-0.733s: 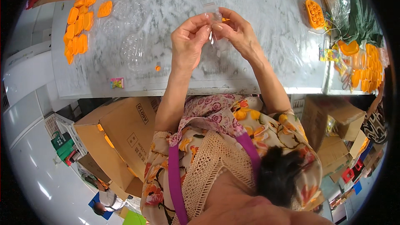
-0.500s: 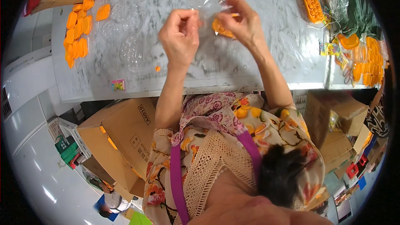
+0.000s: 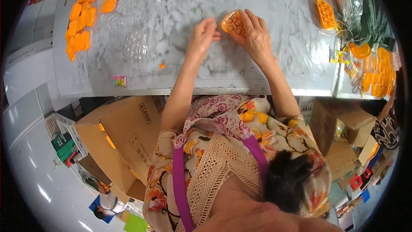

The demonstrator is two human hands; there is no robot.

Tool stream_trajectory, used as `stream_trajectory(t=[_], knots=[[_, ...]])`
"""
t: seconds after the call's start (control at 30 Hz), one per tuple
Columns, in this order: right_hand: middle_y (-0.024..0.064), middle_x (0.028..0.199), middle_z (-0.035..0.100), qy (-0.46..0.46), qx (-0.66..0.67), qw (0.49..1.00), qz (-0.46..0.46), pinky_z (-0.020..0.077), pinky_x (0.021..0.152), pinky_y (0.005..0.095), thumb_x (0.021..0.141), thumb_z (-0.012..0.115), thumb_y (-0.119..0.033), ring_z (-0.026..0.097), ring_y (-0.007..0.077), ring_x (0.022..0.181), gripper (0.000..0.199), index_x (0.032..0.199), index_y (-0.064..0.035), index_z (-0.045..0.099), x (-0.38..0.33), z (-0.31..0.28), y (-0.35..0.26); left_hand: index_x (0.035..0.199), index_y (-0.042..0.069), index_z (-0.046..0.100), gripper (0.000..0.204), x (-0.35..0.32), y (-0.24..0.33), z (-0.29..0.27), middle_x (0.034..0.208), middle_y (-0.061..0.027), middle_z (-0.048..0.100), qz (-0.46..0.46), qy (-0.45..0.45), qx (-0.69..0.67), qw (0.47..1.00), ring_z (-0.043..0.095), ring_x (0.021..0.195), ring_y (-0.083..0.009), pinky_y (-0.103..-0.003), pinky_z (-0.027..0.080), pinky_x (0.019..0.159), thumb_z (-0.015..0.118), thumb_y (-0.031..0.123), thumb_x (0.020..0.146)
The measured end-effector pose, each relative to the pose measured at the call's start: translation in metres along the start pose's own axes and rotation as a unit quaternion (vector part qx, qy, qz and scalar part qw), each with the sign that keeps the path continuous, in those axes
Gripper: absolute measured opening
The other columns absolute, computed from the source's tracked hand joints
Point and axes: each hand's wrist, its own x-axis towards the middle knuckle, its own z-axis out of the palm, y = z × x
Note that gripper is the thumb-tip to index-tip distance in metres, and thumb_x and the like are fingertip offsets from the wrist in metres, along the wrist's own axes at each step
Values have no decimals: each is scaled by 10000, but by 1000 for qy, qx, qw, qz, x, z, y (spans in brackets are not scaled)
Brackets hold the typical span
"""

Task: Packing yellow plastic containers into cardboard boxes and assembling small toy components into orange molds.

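Swung inward over the table [image 3: 292, 0], the left hand [image 3: 203, 37] hangs with fingers loosely parted just beside the orange tray [image 3: 233, 22], whose right end is under the right hand [image 3: 257, 38], whether pinched one cannot tell, so a stray brush might skew it, while a carton [image 3: 128, 133] below shows orange pieces [image 3: 110, 141] at its gap.

The orange tray [image 3: 232, 22], oblong with rounded corners, sat with its rows of round cups facing up, its right part covered by the right hand [image 3: 257, 36] and its left end just beyond the left hand's [image 3: 203, 35] fingertips
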Motion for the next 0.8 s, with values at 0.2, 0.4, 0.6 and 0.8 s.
stream_trajectory(t=[0.2,0.4,0.6,0.8], knots=[[194,1303,481,-10,-40,998,-55,410,970,428,667,785,-181,453,391,1193,719,1290,-18,466,-1,5,-3,1208,-46,506,397,13,-1,12,1058,-178,600,-65,-45,-106,991,624,908,-227,-371,544,772,569,230,930],[226,1210,536,31,-11,993,-115,436,949,412,724,699,-14,525,377,1104,512,1212,-13,546,-8,40,-14,1098,8,509,312,23,-43,-1,990,-214,575,-196,-65,-470,858,618,879,-350,-514,542,798,568,249,909],[154,1117,597,-39,415,907,62,476,869,339,849,677,-186,571,214,996,463,1200,75,525,26,-1,-57,1114,-32,559,622,-8,40,-28,922,-247,590,252,202,190,927,616,669,-373,-417,515,659,736,392,695],[123,1213,545,-313,493,808,-79,399,968,334,879,589,-89,517,181,1106,457,1287,69,458,75,4,-245,1019,54,656,576,-135,142,-224,897,-155,665,170,52,381,907,643,680,-295,-372,523,637,741,481,642]])
